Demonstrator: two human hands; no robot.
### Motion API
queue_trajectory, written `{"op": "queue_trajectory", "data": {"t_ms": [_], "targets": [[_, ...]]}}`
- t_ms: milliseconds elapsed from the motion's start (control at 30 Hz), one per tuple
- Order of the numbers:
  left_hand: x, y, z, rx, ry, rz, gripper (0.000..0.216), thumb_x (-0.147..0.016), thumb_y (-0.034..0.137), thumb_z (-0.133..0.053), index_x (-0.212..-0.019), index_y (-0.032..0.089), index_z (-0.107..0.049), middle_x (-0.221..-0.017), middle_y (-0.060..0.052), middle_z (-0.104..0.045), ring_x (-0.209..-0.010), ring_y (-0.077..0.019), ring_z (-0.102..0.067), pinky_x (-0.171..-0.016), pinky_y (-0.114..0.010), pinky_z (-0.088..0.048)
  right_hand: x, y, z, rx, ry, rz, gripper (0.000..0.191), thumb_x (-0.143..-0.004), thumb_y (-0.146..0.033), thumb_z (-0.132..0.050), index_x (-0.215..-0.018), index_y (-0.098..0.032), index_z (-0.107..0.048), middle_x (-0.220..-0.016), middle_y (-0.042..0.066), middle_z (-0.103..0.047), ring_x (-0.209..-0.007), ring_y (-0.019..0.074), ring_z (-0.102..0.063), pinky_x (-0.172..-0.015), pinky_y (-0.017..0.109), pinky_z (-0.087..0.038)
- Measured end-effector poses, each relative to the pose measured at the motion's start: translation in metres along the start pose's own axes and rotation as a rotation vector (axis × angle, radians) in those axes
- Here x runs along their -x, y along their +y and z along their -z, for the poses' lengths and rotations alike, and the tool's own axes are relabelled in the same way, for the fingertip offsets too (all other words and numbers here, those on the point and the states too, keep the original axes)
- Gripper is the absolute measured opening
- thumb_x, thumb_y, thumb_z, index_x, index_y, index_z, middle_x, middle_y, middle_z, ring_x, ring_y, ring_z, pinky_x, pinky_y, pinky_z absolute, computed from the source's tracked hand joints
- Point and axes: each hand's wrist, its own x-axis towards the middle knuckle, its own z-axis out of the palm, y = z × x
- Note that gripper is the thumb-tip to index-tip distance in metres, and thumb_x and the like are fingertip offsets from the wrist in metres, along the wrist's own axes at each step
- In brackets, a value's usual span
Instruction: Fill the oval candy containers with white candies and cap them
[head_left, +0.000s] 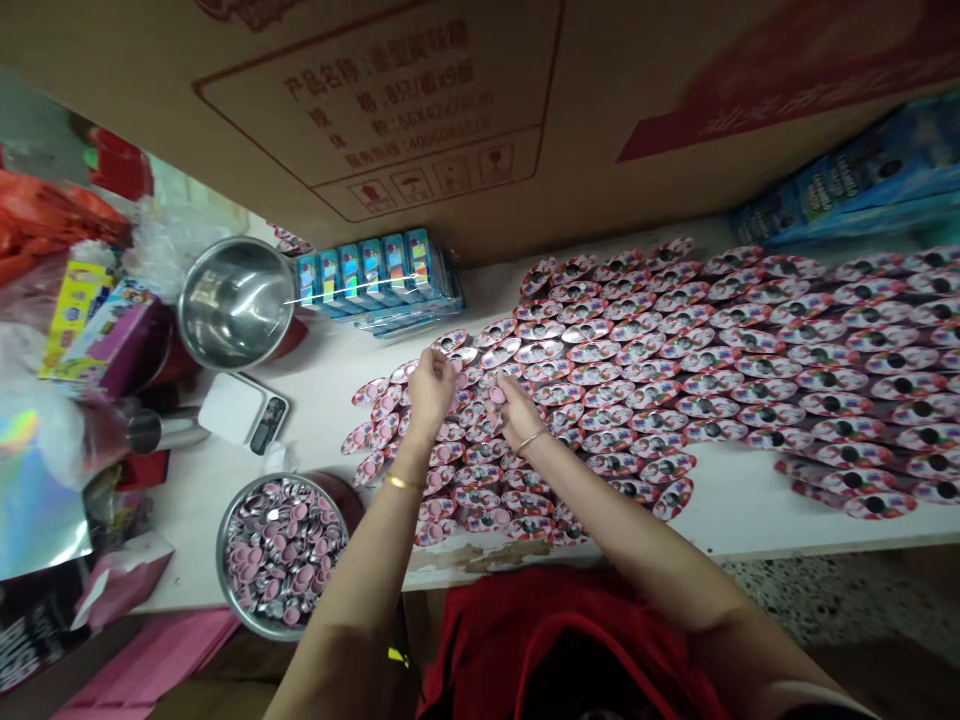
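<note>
My left hand is over the left part of the laid-out oval packs, fingertips pinched together; what lies between them, if anything, is too small to make out. Just to its right, my right hand grips a small round pink piece between thumb and fingers. Under and around both hands spread rows of oval red-and-white printed packs, many with a dark round spot in the middle. Packs at the left end carry round pink pieces. A steel bowl full of loose pink and silvery pieces stands left of my left forearm.
A large cardboard box walls off the back of the table. Wrapped blue packs, a steel bowl and a white scale stand at left, beside colourful boxes. Blue packages lean at the back right.
</note>
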Motion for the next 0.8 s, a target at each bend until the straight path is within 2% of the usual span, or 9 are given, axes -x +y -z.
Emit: {"op": "queue_trajectory", "data": {"t_ms": [67,200,333,400,500,600,700,800], "targets": [[-0.020,0.002,0.002,-0.250,-0.004,0.055,0.010,-0.079,0.022,-0.051,-0.087,0.021,-0.057,-0.078,-0.003,-0.065,-0.076,-0.0165,-0.060,-0.072,-0.027,-0.043,0.000,-0.004,0.005,0.004,-0.009,-0.016,0.043,-0.065,-0.050,-0.078,-0.078,-0.019,-0.051,-0.066,-0.003,-0.053,-0.048,0.0061,-0.045,-0.036,0.015,-0.032],[-0.051,0.010,0.005,-0.606,-0.193,0.149,0.020,-0.078,0.037,-0.058,-0.085,0.020,-0.064,-0.094,-0.013,-0.070,-0.093,-0.0262,-0.064,-0.075,-0.032,-0.043,0.005,-0.010,0.013,0.016,-0.036,-0.043,0.040,-0.064,-0.044,-0.080,-0.082,-0.018,-0.055,-0.069,-0.002,-0.056,-0.051,0.0074,-0.048,-0.039,0.015,-0.035],[-0.073,0.010,0.008,-0.740,-0.392,0.237,0.038,-0.070,0.055,-0.065,-0.084,0.019,-0.068,-0.100,-0.015,-0.070,-0.094,-0.0288,-0.065,-0.073,-0.033,-0.045,0.008,-0.012,0.012,0.021,-0.081,-0.088,0.046,-0.063,-0.050,-0.083,-0.082,-0.017,-0.056,-0.067,-0.002,-0.055,-0.049,0.0065,-0.046,-0.036,0.015,-0.031],[-0.079,0.009,0.009,-0.779,-0.416,0.251,0.044,-0.067,0.059,-0.067,-0.086,0.019,-0.069,-0.101,-0.015,-0.070,-0.095,-0.0294,-0.065,-0.074,-0.033,-0.046,0.008,-0.013,0.010,0.021,-0.103,-0.104,0.048,-0.063,-0.052,-0.083,-0.079,-0.018,-0.053,-0.067,-0.002,-0.054,-0.048,0.0056,-0.044,-0.035,0.014,-0.027],[-0.076,0.009,0.010,-0.819,-0.366,0.227,0.045,-0.068,0.059,-0.067,-0.089,0.019,-0.069,-0.105,-0.016,-0.069,-0.098,-0.0313,-0.064,-0.076,-0.035,-0.047,0.008,-0.013,0.007,0.016,-0.117,-0.118,0.051,-0.063,-0.055,-0.083,-0.075,-0.018,-0.050,-0.066,-0.003,-0.054,-0.047,0.0046,-0.042,-0.034,0.014,-0.025],[-0.056,0.011,0.011,-0.735,-0.279,0.127,0.038,-0.076,0.052,-0.062,-0.090,0.018,-0.068,-0.099,-0.016,-0.069,-0.095,-0.0296,-0.064,-0.077,-0.035,-0.047,0.008,-0.014,0.006,0.006,-0.103,-0.116,0.052,-0.063,-0.057,-0.082,-0.072,-0.018,-0.048,-0.065,-0.003,-0.054,-0.046,0.0043,-0.041,-0.033,0.014,-0.024],[-0.022,0.012,0.010,-0.343,-0.316,-0.090,0.029,-0.082,0.043,-0.059,-0.098,0.020,-0.064,-0.089,-0.007,-0.067,-0.084,-0.0200,-0.063,-0.076,-0.030,-0.047,0.008,-0.013,0.006,0.005,-0.091,-0.095,0.052,-0.063,-0.056,-0.082,-0.072,-0.018,-0.048,-0.065,-0.003,-0.055,-0.045,0.0036,-0.040,-0.033,0.013,-0.024],[0.010,0.010,0.005,-0.035,-0.362,-0.324,0.017,-0.079,0.035,-0.062,-0.089,0.021,-0.062,-0.088,-0.002,-0.062,-0.084,-0.0145,-0.058,-0.080,-0.027,-0.046,0.006,-0.009,0.002,-0.004,-0.081,-0.076,0.052,-0.061,-0.055,-0.084,-0.072,-0.018,-0.049,-0.062,-0.005,-0.051,-0.045,0.0033,-0.039,-0.033,0.013,-0.025]]}}
